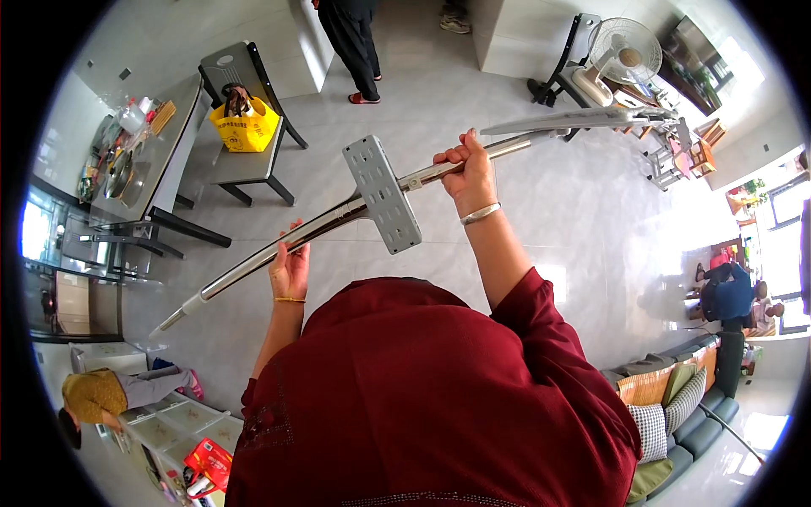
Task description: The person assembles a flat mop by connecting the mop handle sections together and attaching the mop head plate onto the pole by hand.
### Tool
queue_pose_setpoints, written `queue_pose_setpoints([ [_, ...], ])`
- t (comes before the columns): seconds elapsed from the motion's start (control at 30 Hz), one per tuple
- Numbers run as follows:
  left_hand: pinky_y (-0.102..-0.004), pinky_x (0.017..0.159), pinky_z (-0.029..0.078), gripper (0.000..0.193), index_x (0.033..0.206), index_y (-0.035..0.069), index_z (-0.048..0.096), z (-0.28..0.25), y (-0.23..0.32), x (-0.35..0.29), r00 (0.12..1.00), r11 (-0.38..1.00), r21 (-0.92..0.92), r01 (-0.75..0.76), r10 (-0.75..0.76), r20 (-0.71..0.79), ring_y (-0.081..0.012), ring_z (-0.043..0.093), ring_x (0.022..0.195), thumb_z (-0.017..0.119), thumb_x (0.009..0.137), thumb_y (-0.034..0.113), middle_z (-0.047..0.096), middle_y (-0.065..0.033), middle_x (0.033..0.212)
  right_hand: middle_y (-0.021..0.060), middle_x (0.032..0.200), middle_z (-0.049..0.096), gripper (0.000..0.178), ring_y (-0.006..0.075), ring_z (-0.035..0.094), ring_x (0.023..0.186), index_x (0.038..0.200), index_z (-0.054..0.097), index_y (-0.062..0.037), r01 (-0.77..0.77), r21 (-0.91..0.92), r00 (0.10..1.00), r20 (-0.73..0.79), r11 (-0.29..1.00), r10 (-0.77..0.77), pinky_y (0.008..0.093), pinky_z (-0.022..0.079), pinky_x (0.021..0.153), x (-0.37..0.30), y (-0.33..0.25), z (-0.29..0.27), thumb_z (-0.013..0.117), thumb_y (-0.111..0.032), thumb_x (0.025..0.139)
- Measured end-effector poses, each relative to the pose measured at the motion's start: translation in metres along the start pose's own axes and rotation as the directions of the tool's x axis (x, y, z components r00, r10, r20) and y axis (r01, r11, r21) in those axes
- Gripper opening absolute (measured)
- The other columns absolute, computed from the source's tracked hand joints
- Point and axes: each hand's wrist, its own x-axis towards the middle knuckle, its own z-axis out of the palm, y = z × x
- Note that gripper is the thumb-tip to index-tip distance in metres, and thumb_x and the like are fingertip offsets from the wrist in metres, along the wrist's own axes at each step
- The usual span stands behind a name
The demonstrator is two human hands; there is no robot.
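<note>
A long shiny metal pole [317,226] slants across in front of me, its thinner tip pointing to the lower left. Around its middle part sits a flat grey plate [382,194] with rows of slots. My left hand [290,269] is closed round the lower left part of the pole, thumb and fingers on either side. Farther up, beyond the plate, my right hand [470,175] wraps the pole near its upper right end. Just past that hand lies a long grey piece [574,122] that looks wrapped in clear plastic; whether it joins the pole I cannot tell.
A chair [245,165] holds a yellow bag [247,128], beside a cluttered table [169,144]. At the upper right stands a white fan [625,55]. A dark sofa [697,439] is lower right. People stand at the top and lower left; another is at the right.
</note>
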Motion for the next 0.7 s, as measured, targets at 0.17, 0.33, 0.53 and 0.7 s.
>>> queue_pose_setpoints([
  [0.17, -0.0486, 0.106, 0.033, 0.037, 0.116, 0.0, 0.047, 0.027, -0.013, -0.002, 0.998, 0.998, -0.046, 0.039, -0.041, -0.04, -0.0318, 0.034, 0.131, 0.062, 0.086, 0.014, 0.046, -0.0169, 0.13, -0.0034, 0.051, 0.029, 0.02, 0.0118, 0.031, 0.046, 0.079, 0.045, -0.0091, -0.065, 0.067, 0.994, 0.088, 0.996, 0.059, 0.0326, 0.04, 0.058, 0.006, 0.008, -0.009, 0.056, -0.021, 0.091],
  [0.33, -0.0526, 0.105, 0.034, 0.045, 0.119, 0.003, 0.048, 0.008, -0.017, 0.007, 0.987, 0.983, 0.1, 0.152, -0.146, -0.068, -0.0306, 0.044, 0.121, 0.064, 0.084, 0.026, 0.049, -0.0129, 0.128, -0.0037, 0.051, 0.029, 0.02, 0.0114, 0.031, 0.046, 0.079, 0.045, -0.0095, -0.106, 0.061, 0.99, 0.1, 0.992, 0.1, 0.0325, 0.04, 0.059, 0.005, 0.011, -0.005, 0.057, -0.022, 0.09],
  [0.53, -0.0477, 0.101, 0.042, 0.034, 0.103, 0.002, 0.057, 0.052, -0.056, 0.002, 0.969, 0.964, 0.118, 0.239, -0.23, -0.09, -0.0291, 0.053, 0.108, 0.067, 0.082, 0.027, 0.057, -0.0133, 0.113, -0.0024, 0.054, 0.032, 0.024, 0.0124, 0.036, 0.049, 0.083, 0.045, -0.0071, -0.088, -0.002, 0.989, 0.119, 0.996, 0.088, 0.0368, 0.044, 0.06, 0.008, 0.011, -0.005, 0.059, -0.025, 0.089],
  [0.7, -0.046, 0.095, 0.048, 0.019, 0.091, 0.003, 0.058, 0.047, -0.061, 0.004, 0.97, 0.977, 0.15, 0.148, -0.115, -0.214, -0.0291, 0.058, 0.101, 0.067, 0.083, 0.017, 0.06, -0.0132, 0.101, 0.0, 0.057, 0.039, 0.021, 0.0163, 0.043, 0.054, 0.084, 0.046, -0.0066, -0.201, 0.003, 0.963, 0.185, 0.98, 0.197, 0.0384, 0.046, 0.065, 0.005, 0.008, -0.007, 0.061, -0.022, 0.088],
])
